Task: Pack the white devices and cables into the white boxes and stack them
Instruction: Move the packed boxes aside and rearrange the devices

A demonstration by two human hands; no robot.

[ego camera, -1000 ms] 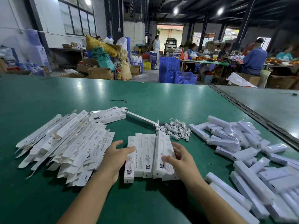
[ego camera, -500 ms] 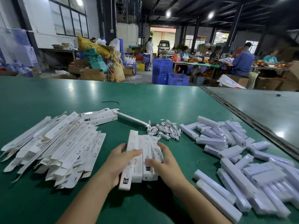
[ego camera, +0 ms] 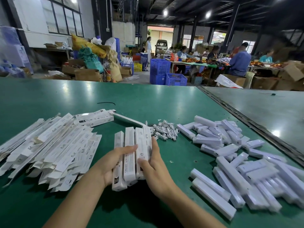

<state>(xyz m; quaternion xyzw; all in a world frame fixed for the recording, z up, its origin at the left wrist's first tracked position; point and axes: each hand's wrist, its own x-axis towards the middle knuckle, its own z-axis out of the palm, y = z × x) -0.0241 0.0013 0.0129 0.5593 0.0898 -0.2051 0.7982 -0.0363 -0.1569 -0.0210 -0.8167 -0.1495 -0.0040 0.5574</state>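
A bundle of packed white boxes [ego camera: 130,145] lies squeezed between both my hands at the middle of the green table [ego camera: 148,99]. My left hand [ego camera: 113,162] grips the bundle from its left side, fingers curled over the top. My right hand [ego camera: 153,163] presses against the right side, thumb on top. A heap of flat unfolded white boxes [ego camera: 49,145] lies to the left. Loose white devices [ego camera: 238,162] are piled on the right. A tangle of white cables [ego camera: 164,131] sits just beyond the bundle.
Two more white boxes [ego camera: 93,118] and an open one lie behind the flat heap. A black cable tie [ego camera: 106,103] rests farther back. A seam [ego camera: 246,119] divides this table from the one on the right. Crates, cartons and seated people fill the background.
My hands have pushed the spread-out row of boxes together into a tight bundle and tilted its near end up off the table.
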